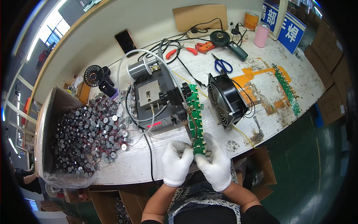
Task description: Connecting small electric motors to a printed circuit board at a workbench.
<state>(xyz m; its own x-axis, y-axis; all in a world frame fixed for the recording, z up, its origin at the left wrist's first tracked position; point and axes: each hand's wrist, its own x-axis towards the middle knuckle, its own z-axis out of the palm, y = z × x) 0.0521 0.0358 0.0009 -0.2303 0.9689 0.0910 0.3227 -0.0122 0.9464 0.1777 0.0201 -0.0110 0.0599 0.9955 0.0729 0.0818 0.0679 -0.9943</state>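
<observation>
A green strip-shaped circuit board [195, 100] runs lengthwise away from me, its near end between my two white-gloved hands. My right hand [215, 164] is closed on the board's near right edge. On the left side of that end, my left hand [174, 163] is pinched close to the board; what its fingertips hold, if anything, is hidden. Just beyond them, the soldering iron [187, 128] of a bench soldering machine [151, 95] slants down over the board. A solder wire spool [140, 70] sits on top of the machine.
Left is a plastic-lined box [47, 145] spilling many small round motors [87, 138]. A black fan [223, 100] stands right of the board. Beyond lie blue-handled scissors [223, 65], red-handled pliers [181, 50], a handheld fan [227, 43] and a pink bottle [262, 35]. Another board strip [286, 89] lies far right.
</observation>
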